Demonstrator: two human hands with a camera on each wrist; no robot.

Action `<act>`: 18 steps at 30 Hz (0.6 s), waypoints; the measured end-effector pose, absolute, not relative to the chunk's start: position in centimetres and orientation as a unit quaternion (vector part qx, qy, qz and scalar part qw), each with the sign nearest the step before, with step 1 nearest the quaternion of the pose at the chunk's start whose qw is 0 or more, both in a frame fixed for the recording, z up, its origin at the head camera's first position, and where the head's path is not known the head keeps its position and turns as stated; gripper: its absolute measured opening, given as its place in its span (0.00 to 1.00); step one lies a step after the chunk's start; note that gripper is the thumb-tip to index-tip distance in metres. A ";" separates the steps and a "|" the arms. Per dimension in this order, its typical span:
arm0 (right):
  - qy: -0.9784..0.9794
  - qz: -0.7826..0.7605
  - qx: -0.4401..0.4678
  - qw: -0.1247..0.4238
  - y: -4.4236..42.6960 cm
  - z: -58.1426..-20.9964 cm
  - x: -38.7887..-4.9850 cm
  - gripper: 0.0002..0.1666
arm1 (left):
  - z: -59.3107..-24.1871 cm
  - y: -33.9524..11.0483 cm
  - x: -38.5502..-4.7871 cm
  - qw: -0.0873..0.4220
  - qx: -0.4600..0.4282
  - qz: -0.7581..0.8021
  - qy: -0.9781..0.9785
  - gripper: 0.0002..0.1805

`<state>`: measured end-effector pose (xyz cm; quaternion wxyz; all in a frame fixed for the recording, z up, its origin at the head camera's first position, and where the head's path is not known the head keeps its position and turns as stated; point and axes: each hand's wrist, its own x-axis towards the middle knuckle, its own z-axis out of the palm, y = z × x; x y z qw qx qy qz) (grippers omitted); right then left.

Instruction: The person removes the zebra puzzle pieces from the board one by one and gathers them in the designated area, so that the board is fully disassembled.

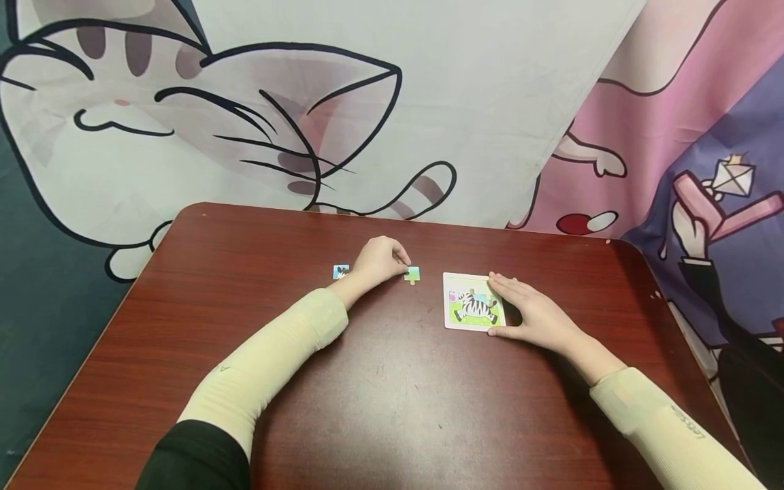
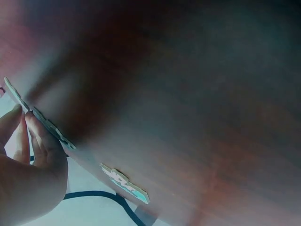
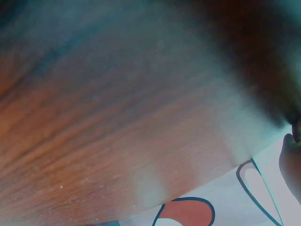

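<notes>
My left hand [image 1: 378, 260] is low over the table, its thumb and fingertips pinching the edge of a green and blue jigsaw piece [image 1: 412, 274]. In the left wrist view, a thin piece [image 2: 51, 127] lies beneath the bent fingers, and another thin piece [image 2: 16, 94] is by the thumb. Beside my left wrist lies a blue jigsaw piece [image 1: 341, 271] with a zebra's head on it. My right hand [image 1: 539, 316] rests at the right side of a white-framed zebra puzzle board [image 1: 474, 312], straight fingers at its upper corner and thumb at the lower one.
The reddish-brown wooden table [image 1: 392, 408] has rounded far corners. Behind its far edge hangs a white cloth [image 1: 490, 102] with a cartoon cat, and a pink and purple cloth [image 1: 692, 122] on the right. In the right wrist view mostly tabletop shows.
</notes>
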<state>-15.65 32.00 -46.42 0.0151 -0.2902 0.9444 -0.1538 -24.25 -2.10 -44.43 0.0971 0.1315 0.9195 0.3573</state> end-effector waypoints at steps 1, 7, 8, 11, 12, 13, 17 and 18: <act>0.945 -0.154 -0.289 0.016 32.0 -46.4 -15.6 0.60 | -44.4 -2.1 -24.2 0.097 0.132 0.358 0.919 0.02; 0.945 -0.154 -0.289 0.017 32.0 -46.3 -15.6 0.60 | -44.4 -1.9 -24.3 0.103 0.133 0.348 0.922 0.02; 0.945 -0.154 -0.289 0.016 32.0 -46.3 -15.6 0.61 | -44.4 -1.9 -24.3 0.105 0.134 0.344 0.924 0.01; 0.944 -0.154 -0.291 0.015 32.0 -46.4 -15.5 0.61 | -44.4 -1.9 -24.3 0.113 0.138 0.333 0.926 0.01; 0.944 -0.155 -0.290 0.017 32.0 -46.4 -15.5 0.61 | -44.3 -1.8 -24.3 0.115 0.139 0.330 0.926 0.02; 0.944 -0.155 -0.289 0.017 32.0 -46.4 -15.6 0.61 | -44.3 -1.8 -24.3 0.117 0.142 0.328 0.927 0.03; 0.945 -0.155 -0.286 0.023 32.0 -46.4 -15.6 0.60 | -44.2 -1.8 -24.3 0.119 0.149 0.325 0.926 0.04; 0.945 -0.156 -0.286 0.024 32.0 -46.4 -15.6 0.60 | -44.2 -1.8 -24.3 0.118 0.150 0.323 0.927 0.04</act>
